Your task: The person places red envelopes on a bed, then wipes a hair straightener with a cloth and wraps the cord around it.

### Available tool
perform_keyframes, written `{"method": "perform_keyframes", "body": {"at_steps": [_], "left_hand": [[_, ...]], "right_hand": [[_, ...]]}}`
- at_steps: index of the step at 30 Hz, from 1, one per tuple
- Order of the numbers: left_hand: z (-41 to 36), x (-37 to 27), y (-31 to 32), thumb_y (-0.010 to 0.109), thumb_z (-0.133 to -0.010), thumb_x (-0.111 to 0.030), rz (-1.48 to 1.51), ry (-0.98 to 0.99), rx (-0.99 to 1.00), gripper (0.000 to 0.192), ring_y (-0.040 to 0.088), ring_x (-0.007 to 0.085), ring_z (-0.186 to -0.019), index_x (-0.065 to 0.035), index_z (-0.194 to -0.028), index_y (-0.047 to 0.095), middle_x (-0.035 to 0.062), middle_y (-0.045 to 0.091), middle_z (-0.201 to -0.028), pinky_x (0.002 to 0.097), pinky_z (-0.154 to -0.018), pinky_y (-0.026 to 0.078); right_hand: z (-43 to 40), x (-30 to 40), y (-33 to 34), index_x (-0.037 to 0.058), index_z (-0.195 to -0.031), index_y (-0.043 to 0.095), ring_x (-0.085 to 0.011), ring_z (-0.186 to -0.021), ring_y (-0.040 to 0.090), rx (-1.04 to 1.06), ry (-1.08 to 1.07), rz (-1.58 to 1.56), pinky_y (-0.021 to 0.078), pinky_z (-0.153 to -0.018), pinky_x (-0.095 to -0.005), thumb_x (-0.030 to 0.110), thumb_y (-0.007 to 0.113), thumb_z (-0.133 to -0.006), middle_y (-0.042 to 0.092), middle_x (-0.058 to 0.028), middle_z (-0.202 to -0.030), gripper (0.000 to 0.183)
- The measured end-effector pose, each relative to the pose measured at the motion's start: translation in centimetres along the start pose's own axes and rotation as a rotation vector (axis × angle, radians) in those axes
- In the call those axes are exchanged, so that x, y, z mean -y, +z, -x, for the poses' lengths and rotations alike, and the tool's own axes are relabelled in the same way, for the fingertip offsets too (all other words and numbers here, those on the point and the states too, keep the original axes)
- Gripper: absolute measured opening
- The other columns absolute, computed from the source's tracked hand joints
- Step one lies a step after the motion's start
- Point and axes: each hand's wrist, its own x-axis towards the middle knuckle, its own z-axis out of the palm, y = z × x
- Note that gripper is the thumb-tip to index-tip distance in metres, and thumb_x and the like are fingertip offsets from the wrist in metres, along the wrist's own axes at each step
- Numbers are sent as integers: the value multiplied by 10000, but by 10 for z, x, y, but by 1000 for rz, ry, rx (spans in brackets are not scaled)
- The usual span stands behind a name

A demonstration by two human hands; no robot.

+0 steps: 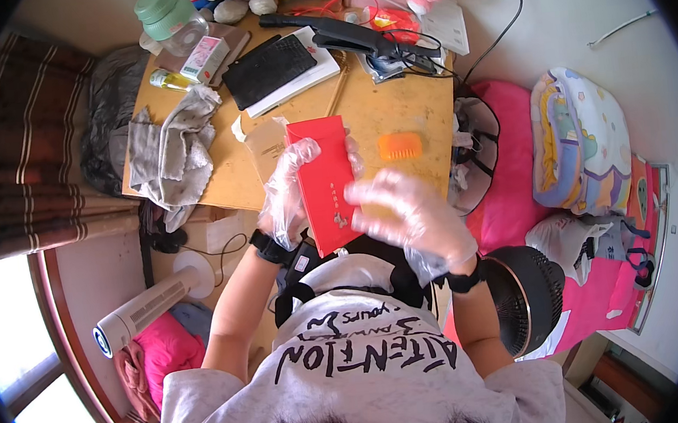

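Observation:
A red paper envelope with small printed writing and a figure stands tilted before my chest, over the table's front edge. My left hand, in a clear plastic glove, grips it from the left, thumb on the front and fingertips showing past its right edge. My right hand, gloved the same way and slightly blurred, is at the envelope's lower right with fingers spread; whether the fingertips touch it I cannot tell. Behind the envelope lies a brown paper piece. An orange comb rests on the table to the right.
The wooden table bears a grey cloth, a black pouch on a white box, and a corded black hair straightener. A green-lidded jar stands back left. Beside me are a tower fan and a round black fan.

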Motion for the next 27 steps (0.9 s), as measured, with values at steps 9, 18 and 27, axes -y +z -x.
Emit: {"method": "perform_keyframes", "body": {"at_steps": [9,18,27], "left_hand": [[23,-6,49,674,-843,-244,-536,-222,-282,415,579,142,-959,-6,-1170,580,71,632,-1026,297,-923,447],[10,-17,31,787,-699,-276,-766,-387,111,539,488,109,-901,-47,-1129,556,7,508,-977,252,-794,407],[-1,-25,28,882,-623,-290,-1031,-412,224,788,491,159,-1081,-4,-1258,512,67,536,-1140,297,-941,392]], "right_hand": [[-41,-14,-7,137,-1257,583,-266,-755,623,-183,-210,405,488,-632,-378,218,695,-854,614,-67,-940,426],[-59,-33,-26,42,-969,660,-279,-710,639,62,19,-374,490,-640,-352,77,667,-841,658,-112,-829,133],[-78,-15,-56,65,-834,660,-292,-738,610,338,-145,-107,472,-658,-376,106,735,-746,635,-87,-791,123]]}}
